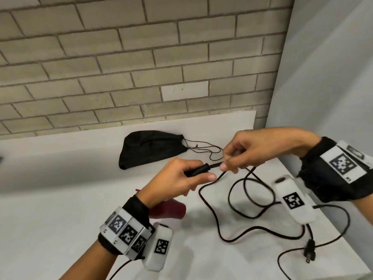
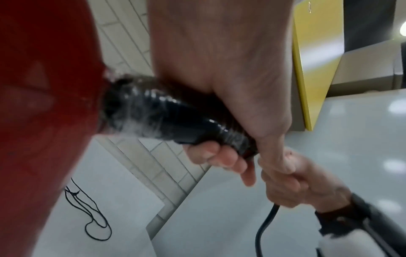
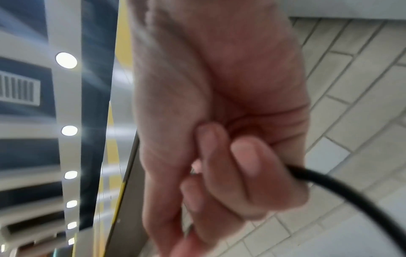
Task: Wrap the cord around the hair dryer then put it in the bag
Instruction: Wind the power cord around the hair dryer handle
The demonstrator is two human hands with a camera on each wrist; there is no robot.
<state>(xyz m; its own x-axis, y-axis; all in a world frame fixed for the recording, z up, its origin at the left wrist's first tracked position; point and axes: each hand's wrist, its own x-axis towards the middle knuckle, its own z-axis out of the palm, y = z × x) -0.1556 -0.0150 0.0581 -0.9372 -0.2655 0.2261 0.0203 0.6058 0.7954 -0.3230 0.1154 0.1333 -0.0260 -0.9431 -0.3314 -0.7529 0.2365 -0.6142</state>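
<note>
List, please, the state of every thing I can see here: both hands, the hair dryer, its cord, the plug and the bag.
left hand: grips the dryer's black handle.
right hand: pinches the cord near the handle.
hair dryer: red, held above the table, mostly hidden.
cord: unwrapped, in loose loops on the table.
plug: unplugged, lying on the table.
bag: black, lying flat, drawstrings loose.

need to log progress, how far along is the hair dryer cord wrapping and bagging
Early stage. Done: nothing wrapped yet; the long black power cord lies in loose loops on the white table. In hand: the left hand grips the red hair dryer's black handle; the right hand pinches the cord. Left: all wraps, then bagging; the black drawstring bag lies apart.
</note>
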